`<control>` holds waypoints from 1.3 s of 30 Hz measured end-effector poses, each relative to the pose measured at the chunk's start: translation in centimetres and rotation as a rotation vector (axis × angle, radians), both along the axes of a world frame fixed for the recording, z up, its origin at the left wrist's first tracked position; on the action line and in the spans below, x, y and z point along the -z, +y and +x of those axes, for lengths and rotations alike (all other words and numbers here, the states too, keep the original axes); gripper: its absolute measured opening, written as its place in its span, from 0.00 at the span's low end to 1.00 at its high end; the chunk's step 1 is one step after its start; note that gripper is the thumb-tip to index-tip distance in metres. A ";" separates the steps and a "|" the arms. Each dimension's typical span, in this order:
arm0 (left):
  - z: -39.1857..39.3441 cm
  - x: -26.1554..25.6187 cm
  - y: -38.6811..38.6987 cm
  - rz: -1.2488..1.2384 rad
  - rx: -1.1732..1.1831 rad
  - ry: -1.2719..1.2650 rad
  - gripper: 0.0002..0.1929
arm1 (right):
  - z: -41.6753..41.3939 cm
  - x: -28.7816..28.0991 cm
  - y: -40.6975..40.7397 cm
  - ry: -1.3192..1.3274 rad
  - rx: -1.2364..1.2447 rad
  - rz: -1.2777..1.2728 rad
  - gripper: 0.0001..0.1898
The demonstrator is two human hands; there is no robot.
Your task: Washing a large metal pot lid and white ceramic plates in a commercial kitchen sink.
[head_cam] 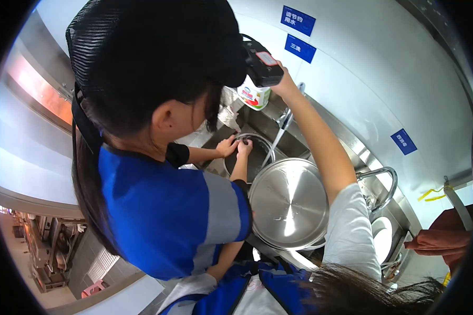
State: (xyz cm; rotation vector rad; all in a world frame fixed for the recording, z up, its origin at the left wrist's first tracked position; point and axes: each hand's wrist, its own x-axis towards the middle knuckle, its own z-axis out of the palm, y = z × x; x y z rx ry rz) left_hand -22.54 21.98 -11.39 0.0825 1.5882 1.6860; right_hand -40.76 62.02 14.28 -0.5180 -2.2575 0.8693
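My right hand [284, 84], on a bare arm out of a white sleeve, grips a black device [262, 66] at the peak of a co-worker's black cap [153, 43]. My left forearm passes under the co-worker's blue sleeve; the left hand is hidden there. Both of the co-worker's hands [236, 147] are inside a round metal pot [273, 151] in the sink, one around a small dark thing that I cannot make out. A large shiny steel lid or pan [289, 204] lies between that pot and my body.
A white jug with a coloured label [254, 94] stands on the sink's back ledge. A long-handled tool [287, 120] leans into the pot. A curved metal tap [390, 185], white plates [381, 238] and brown cloth [441, 242] are at the right. The co-worker's head and shoulder fill the left.
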 end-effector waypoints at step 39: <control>1.3 2.6 -0.7 0.024 -0.150 0.014 0.10 | -3.4 8.0 -10.5 0.768 0.273 -1.697 0.21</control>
